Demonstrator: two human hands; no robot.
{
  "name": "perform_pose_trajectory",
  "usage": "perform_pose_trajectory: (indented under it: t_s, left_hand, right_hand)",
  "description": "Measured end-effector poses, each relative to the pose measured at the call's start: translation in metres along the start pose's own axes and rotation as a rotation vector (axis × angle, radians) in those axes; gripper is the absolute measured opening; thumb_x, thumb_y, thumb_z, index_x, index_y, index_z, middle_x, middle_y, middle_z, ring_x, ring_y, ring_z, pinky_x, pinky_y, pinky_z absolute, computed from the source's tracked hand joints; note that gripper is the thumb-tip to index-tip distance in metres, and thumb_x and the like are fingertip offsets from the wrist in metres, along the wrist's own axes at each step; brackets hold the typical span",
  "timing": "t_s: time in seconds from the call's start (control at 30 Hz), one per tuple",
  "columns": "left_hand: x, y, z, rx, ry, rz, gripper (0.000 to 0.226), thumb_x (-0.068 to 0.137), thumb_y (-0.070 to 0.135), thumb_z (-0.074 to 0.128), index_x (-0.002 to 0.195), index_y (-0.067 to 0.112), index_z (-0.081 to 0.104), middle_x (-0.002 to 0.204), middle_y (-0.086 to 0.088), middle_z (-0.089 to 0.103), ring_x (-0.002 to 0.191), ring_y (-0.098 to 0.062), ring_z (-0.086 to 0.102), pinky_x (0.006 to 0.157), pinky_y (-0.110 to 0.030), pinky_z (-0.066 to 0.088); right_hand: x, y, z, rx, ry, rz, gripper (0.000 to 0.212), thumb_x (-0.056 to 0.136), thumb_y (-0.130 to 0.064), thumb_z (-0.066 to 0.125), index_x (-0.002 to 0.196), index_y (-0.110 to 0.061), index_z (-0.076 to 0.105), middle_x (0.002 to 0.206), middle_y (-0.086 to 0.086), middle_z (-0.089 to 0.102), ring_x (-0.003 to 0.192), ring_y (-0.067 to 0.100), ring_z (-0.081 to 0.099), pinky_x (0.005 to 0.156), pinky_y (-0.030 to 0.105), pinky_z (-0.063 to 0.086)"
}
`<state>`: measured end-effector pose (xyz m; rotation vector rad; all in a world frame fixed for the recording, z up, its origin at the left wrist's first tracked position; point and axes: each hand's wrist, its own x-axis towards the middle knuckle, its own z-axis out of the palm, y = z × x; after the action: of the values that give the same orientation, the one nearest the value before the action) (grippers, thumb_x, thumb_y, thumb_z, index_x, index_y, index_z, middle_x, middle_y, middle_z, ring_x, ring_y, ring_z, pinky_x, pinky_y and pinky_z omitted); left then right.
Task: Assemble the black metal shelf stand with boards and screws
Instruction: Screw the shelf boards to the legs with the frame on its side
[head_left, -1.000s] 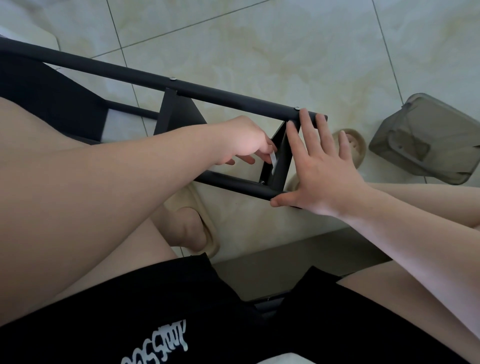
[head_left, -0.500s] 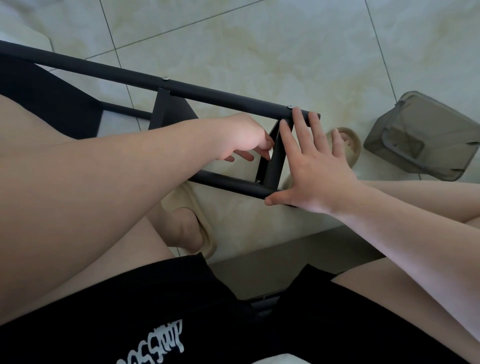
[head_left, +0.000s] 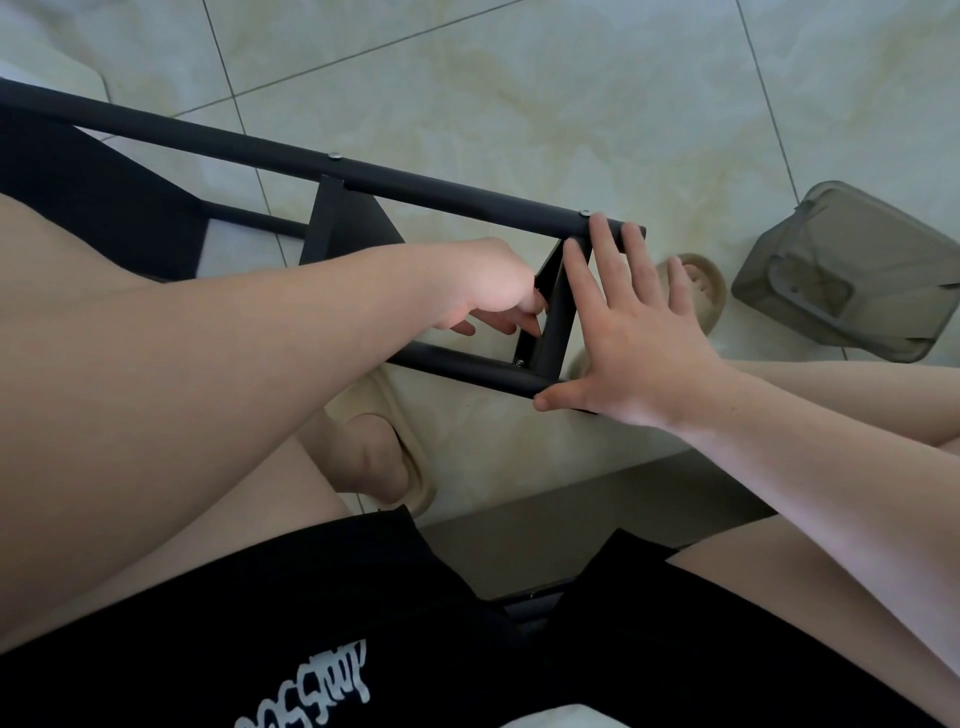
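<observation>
I am bracing the shelf stand (head_left: 457, 200) with my flat right hand (head_left: 639, 338); my left hand (head_left: 488, 291), at its 9 o'clock, is working curled, hold unclear. Screws (head_left: 583, 212) seated; tightening likely remaining.

Bare floor (head_left: 519, 104) lies open beyond the black stand (head_left: 441, 188), while the grey box (head_left: 852, 270) crowds its right end.

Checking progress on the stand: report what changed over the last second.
Almost nothing. The left hand shifted its fingers slightly at the end bar; a pale sliver seen there earlier is now hidden. The right hand stays flat on the frame, which has not moved, nor the bin.
</observation>
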<state>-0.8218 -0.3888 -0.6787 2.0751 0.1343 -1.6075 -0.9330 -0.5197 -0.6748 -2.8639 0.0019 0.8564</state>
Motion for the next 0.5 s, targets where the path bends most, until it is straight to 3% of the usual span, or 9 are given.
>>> perform_pose_trajectory:
  t_s: [0.3,0.5]
  left_hand:
    - [0.0015,-0.0039,-0.0022,0.056,-0.048,-0.016,0.012,0.103,0.024,0.048,0.107,0.022,0.059,0.072,0.017,0.074,0.108,-0.011,0.059,0.106,-0.044,0.041]
    - [0.0006,-0.0057,-0.0032,0.166,0.022,0.03,0.016,0.1,0.022,0.054,0.114,0.022,0.062,0.093,0.015,0.071,0.098,-0.007,0.06,0.097,-0.04,0.045]
  right_hand:
    - [0.0005,0.0003,0.0027,-0.028,-0.01,0.003,0.144,0.061,-0.09,0.061,0.156,-0.02,-0.021,0.161,0.003,-0.036,0.15,0.029,-0.03,0.12,0.061,-0.006]
    - [0.0001,0.0001,0.0025,-0.03,-0.015,0.004,0.144,0.061,-0.091,0.06,0.156,-0.02,-0.021,0.161,0.003,-0.036,0.15,0.029,-0.031,0.121,0.063,-0.006]
